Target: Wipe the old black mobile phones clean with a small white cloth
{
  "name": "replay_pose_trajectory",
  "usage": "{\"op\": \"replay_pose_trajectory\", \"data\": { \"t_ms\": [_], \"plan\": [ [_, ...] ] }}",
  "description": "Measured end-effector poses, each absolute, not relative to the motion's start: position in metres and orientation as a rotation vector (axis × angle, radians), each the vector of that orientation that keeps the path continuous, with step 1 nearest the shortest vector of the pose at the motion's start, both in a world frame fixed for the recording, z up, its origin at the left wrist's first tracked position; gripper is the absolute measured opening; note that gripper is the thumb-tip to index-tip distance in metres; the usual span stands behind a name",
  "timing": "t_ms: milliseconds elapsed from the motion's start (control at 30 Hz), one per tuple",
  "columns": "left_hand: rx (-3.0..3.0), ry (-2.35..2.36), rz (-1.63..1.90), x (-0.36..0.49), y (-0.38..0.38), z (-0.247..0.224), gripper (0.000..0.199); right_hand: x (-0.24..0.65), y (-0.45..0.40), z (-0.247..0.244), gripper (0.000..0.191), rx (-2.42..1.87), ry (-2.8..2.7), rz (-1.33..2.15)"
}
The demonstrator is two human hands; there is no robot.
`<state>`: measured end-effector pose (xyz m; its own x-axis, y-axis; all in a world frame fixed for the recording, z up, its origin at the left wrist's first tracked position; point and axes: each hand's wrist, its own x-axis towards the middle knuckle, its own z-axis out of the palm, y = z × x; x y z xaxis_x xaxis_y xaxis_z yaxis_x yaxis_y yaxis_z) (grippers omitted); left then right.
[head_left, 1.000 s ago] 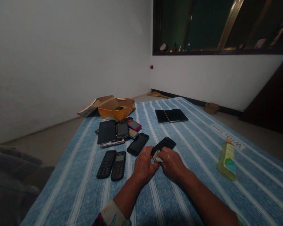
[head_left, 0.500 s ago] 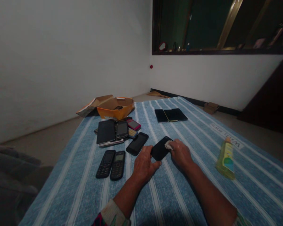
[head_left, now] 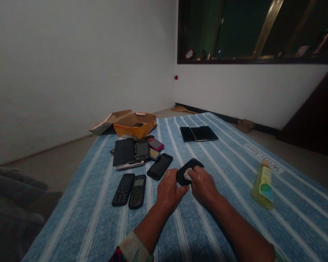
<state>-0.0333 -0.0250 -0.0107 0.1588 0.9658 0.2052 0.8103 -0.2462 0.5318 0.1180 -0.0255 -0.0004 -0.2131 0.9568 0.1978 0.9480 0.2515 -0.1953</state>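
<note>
A black smartphone (head_left: 192, 163) lies at an angle on the striped cloth, partly covered by my hands. My left hand (head_left: 169, 191) grips its near left end between thumb and fingers. Pinched in my right hand (head_left: 203, 182) is a crumpled whitish wipe (head_left: 188, 174), pressed against the phone's dark face; whether it is tissue or fabric I cannot tell. Just left of my left hand rests another black smartphone (head_left: 160, 166). Two keypad phones (head_left: 123, 190) lie side by side nearer to me.
A pile of phones (head_left: 124, 152) sits left of centre, before an open orange cardboard box (head_left: 133, 130). Several dark phones or tablets (head_left: 207, 133) lie farther back. A bottle of yellow-green liquid (head_left: 263, 187) lies at right on the blue striped cloth (head_left: 224, 225).
My right hand has slid the wipe left and toward me across the phone, from its far right end to near the middle. My left hand keeps its hold.
</note>
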Motion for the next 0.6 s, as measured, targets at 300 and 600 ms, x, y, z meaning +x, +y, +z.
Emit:
{"op": "replay_pose_trajectory", "data": {
  "t_ms": [300,600],
  "plan": [
    [2.122,1.703,0.737,-0.032,-0.024,-0.006,0.057,0.112,-0.031,0.001,0.016,-1.672,-2.340,0.076],
    [2.076,1.654,0.769,-0.035,-0.021,-0.007,0.064,0.100,-0.031,0.004,0.019,-1.671,-2.380,0.046]
  ]
}}
